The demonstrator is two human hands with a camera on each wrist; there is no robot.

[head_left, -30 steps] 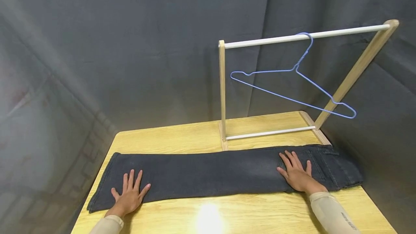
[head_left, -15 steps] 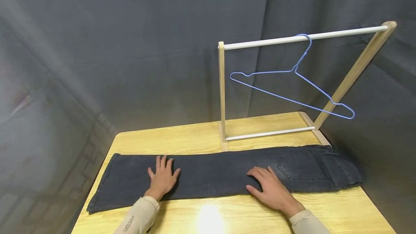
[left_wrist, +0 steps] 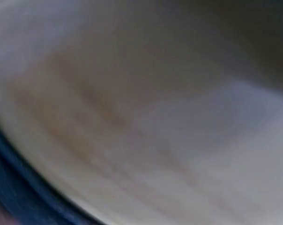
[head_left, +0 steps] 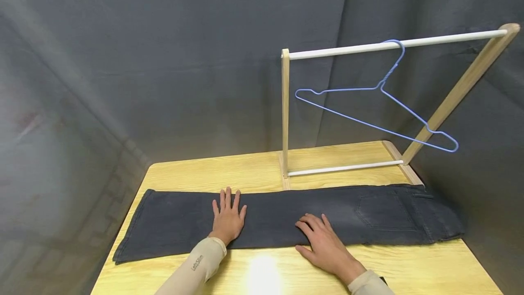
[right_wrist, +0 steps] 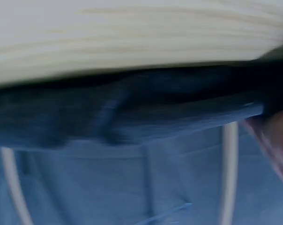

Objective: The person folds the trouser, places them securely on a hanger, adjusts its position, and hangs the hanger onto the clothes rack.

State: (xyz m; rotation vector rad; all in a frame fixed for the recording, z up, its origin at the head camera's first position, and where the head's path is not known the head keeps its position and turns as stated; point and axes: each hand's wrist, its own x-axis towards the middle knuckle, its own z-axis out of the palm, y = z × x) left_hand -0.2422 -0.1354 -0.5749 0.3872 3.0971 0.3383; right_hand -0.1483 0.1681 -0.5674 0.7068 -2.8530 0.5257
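Note:
Dark denim jeans point(head_left: 274, 220), folded lengthwise, lie across the table with the hem at the left and the waist and back pocket point(head_left: 386, 211) at the right. My left hand point(head_left: 228, 221) rests flat on the leg left of the middle, fingers straight and spread. Over the near edge of the jeans is my right hand point(head_left: 325, 246), its fingers lightly bent on the cloth and its thumb by that edge. The right wrist view shows the layered denim edge point(right_wrist: 179, 112) close up, with part of the hand point(right_wrist: 275, 140) at the right.
Behind the jeans stands a wooden rack point(head_left: 285, 117) with a white top rail point(head_left: 340, 51). A blue wire hanger point(head_left: 348, 116) hangs from it. Grey cloth walls point(head_left: 184, 67) enclose the wooden table point(head_left: 213, 174) at the back and sides.
My left hand has moved right along the jeans from near the hem. My right hand has come left from the pocket toward the near edge. The jeans lie nearly the same.

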